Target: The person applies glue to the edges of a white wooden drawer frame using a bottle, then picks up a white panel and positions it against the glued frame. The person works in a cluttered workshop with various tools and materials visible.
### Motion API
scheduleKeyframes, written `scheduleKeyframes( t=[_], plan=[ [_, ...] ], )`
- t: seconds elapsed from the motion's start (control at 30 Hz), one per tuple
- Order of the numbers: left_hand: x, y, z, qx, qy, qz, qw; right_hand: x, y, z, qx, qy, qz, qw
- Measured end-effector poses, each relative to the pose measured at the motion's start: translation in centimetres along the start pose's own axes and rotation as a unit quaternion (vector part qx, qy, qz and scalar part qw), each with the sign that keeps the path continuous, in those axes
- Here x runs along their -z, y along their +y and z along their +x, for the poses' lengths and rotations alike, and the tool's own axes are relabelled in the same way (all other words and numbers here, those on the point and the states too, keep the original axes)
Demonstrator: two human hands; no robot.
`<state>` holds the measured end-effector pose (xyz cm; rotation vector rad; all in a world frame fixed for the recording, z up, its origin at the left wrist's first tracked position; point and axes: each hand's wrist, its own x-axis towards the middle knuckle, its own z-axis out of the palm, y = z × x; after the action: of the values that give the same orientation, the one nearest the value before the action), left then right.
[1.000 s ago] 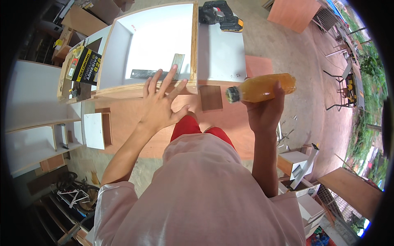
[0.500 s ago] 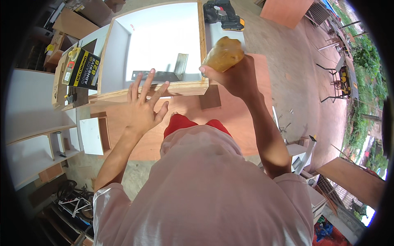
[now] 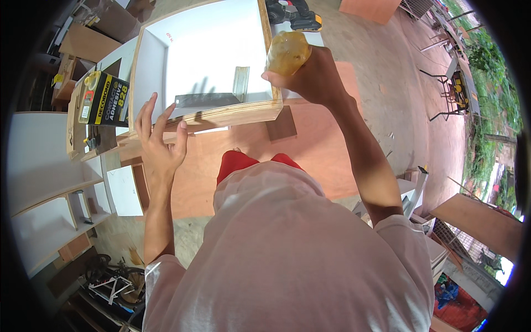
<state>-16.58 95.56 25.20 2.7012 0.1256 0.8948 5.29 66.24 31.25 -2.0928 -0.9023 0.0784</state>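
Observation:
My right hand (image 3: pixel 318 77) is wrapped around a soft plastic bottle (image 3: pixel 287 53) of amber, glue-like liquid, held above the right rim of a shallow wooden box (image 3: pixel 213 47). That box has white inner faces and raw plywood edges. My left hand (image 3: pixel 161 144) has its fingers spread by the near left part of the box's front edge and grips nothing. Whether its fingertips touch the edge, I cannot tell. Inside the box, along the near side, lies a try square (image 3: pixel 207 100) with a dark blade and a paler arm.
Left of the box stands a black and yellow adhesive tin (image 3: pixel 110 99), with a small clear bottle (image 3: pixel 87 105) beside it. A cordless drill (image 3: pixel 305 21) lies beyond the right rim. Plywood sheet (image 3: pixel 221 166) covers the floor below. White cabinet parts (image 3: pixel 50 210) stand at left.
My left hand has slid left along the box's front edge. The right hand and bottle have moved slightly up and left in view. The whole view has shifted a little.

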Motion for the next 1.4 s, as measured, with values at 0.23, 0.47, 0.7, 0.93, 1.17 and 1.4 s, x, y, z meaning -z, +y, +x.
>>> scheduleKeyframes(
  t=[0.23,0.47,0.7,0.93,1.17,1.4],
  plan=[
    [-2.6,-2.0,3.4,0.080,0.040,0.004,0.996,1.4,-1.0,-0.8,-0.020,-0.008,0.025,0.999],
    [-6.8,-5.3,3.9,0.116,-0.025,0.108,0.987,-0.2,0.2,-3.0,0.056,-0.009,-0.008,0.998],
    [-6.5,-5.2,4.2,0.154,-0.048,0.094,0.982,-0.2,0.3,-3.2,0.032,-0.010,0.004,0.999],
    [-6.4,-4.7,4.0,0.146,-0.035,0.105,0.983,3.1,-1.3,-2.2,-0.008,0.051,0.024,0.998],
    [-6.5,-4.9,3.8,0.168,-0.032,0.094,0.981,-1.2,-3.2,-3.3,-0.005,-0.022,0.066,0.998],
    [-6.2,-4.8,3.5,0.179,-0.060,0.133,0.973,-4.2,-2.9,-2.7,0.093,0.002,0.060,0.994]
  ],
)
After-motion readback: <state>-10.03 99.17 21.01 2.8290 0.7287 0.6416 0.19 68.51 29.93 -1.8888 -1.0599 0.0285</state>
